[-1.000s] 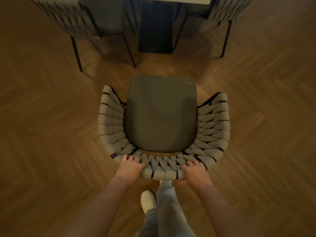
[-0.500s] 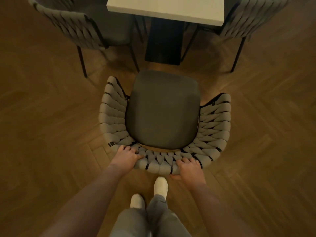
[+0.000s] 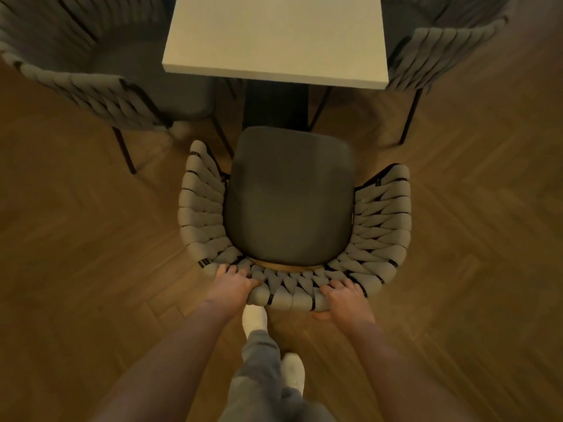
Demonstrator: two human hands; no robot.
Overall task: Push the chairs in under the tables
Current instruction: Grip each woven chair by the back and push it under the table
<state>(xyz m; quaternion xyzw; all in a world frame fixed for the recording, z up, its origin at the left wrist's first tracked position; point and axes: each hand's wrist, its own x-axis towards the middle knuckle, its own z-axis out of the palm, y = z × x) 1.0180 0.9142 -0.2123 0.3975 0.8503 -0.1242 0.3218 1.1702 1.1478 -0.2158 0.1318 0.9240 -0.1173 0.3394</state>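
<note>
Both hands grasp the curved back rim of a grey woven-strap armchair with a dark padded seat (image 3: 289,199). The left hand (image 3: 233,283) has its fingers (image 3: 231,271) curled over the top of the woven rim near its left end, and the right hand (image 3: 345,296) has its fingers (image 3: 338,286) hooked over the rim towards its right end, thumb tucked beneath. Ahead of the fingertips the seat stretches away, its front edge lying close to the black pedestal base (image 3: 275,105) of a pale rectangular-topped table (image 3: 274,38), not yet under the tabletop. Beyond the left fingers, a second grey woven chair (image 3: 100,86) stands at the table's left side; beyond the right fingers, a third grey woven chair (image 3: 438,53) sits at its right side. Behind the knuckles, two white shoes (image 3: 254,318) stand on the brown herringbone wooden floor (image 3: 472,239).
</note>
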